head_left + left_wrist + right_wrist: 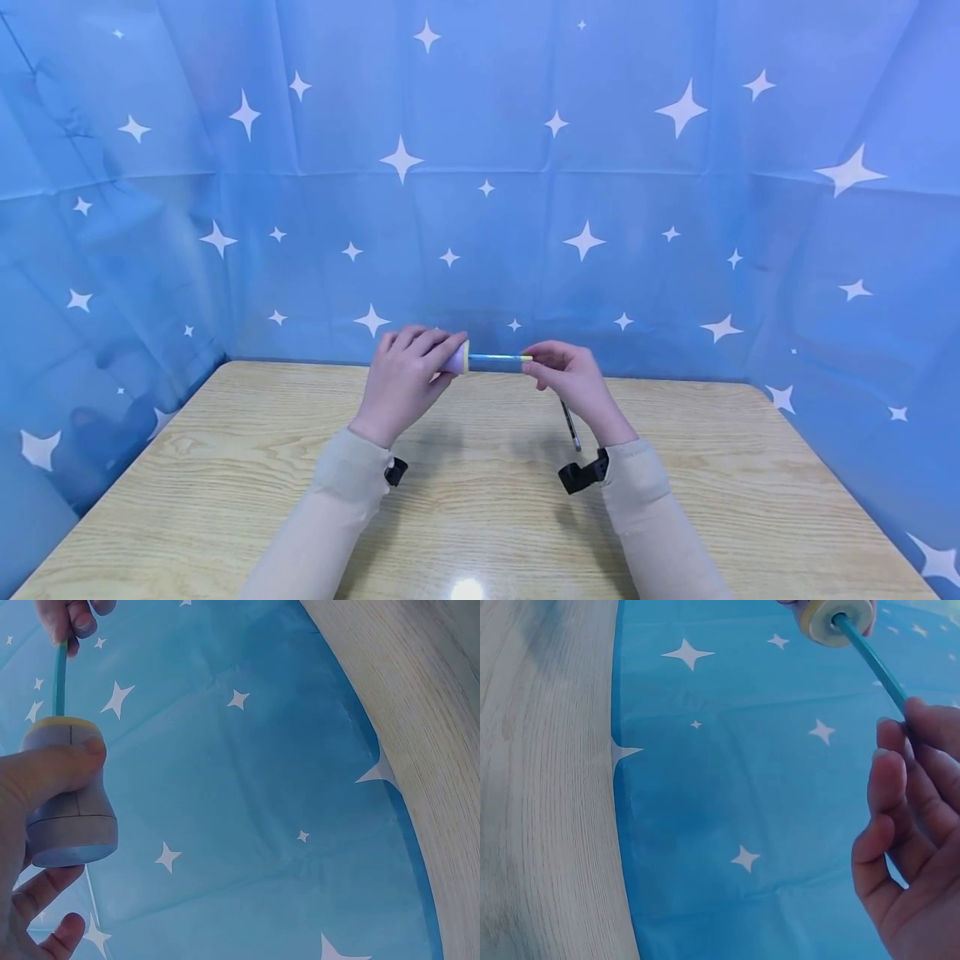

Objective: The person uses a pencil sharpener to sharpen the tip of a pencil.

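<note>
My left hand (405, 375) grips a pale lilac pencil sharpener (75, 799) with a yellow rim, lying sideways above the far part of the table in the head view. Its thumb lies across the body in the left wrist view. A teal pencil (495, 357) runs level from the hole in the sharpener's end face to my right hand (573, 383). Thumb and fingertips of that hand pinch the pencil's outer end, as the right wrist view also shows. The end inside the sharpener is hidden.
A dark pencil (571, 427) lies on the wooden table (465, 517) beneath the right hand. Behind the table and along both sides hangs a blue cloth (480, 275) with white stars. Black wrist cameras sit at both cuffs.
</note>
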Motion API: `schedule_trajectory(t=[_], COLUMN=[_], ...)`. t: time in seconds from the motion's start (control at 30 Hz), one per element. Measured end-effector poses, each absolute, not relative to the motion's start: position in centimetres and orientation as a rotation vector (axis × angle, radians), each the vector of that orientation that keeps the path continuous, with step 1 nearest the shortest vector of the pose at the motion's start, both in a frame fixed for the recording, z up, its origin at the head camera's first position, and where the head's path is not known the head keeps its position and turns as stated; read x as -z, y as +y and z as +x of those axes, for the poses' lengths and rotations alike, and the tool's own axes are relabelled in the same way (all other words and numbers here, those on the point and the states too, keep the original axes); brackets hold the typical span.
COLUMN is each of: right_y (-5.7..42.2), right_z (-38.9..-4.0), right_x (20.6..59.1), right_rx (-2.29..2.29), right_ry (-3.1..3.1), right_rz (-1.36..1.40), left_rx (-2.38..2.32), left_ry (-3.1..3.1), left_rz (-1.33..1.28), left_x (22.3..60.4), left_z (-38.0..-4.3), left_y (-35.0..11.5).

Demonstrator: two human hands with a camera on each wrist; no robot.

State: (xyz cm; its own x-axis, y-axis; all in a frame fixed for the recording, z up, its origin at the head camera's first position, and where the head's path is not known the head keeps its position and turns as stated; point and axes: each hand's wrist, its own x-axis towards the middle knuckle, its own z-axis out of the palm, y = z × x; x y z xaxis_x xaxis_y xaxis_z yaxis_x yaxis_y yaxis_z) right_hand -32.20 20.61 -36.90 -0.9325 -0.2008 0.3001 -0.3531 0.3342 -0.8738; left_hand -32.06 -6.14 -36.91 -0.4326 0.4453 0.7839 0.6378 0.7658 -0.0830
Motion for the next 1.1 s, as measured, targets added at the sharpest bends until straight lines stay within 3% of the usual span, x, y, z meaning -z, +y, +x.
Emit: schedule_trajectory(t=[1.1], right_y=[20.17], right_z=[-32.08], right_x=[37.16], right_rx=[-1.603], right_ry=[-2.427], right_rz=[0.51], left_rx=[0.276], left_ry=[-2.068], left_rz=[-0.806], left_x=[36.58], left_z=[-31.85], left_y=[-6.21])
